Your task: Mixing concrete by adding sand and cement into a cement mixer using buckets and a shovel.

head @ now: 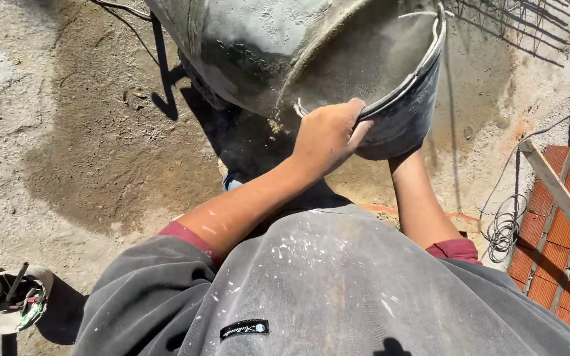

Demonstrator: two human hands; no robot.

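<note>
Gripping the bucket (390, 112) rim, left hand (328, 135) clears the mixer drum (232, 39).

Grey plastic bucket (400, 112) tips against the grey metal mixer drum (245, 46) ahead; orange brick wall (562, 244) at right, coiled wire (504, 231) just left of it, white round tool tub (4, 306) bottom left.

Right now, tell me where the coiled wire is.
In the head view, the coiled wire lies on the ground at right, beside the red brick wall.

Dusty black bucket (400, 118), tipped mouth-first against grey cement-crusted mixer drum (245, 46), sand inside.
</note>
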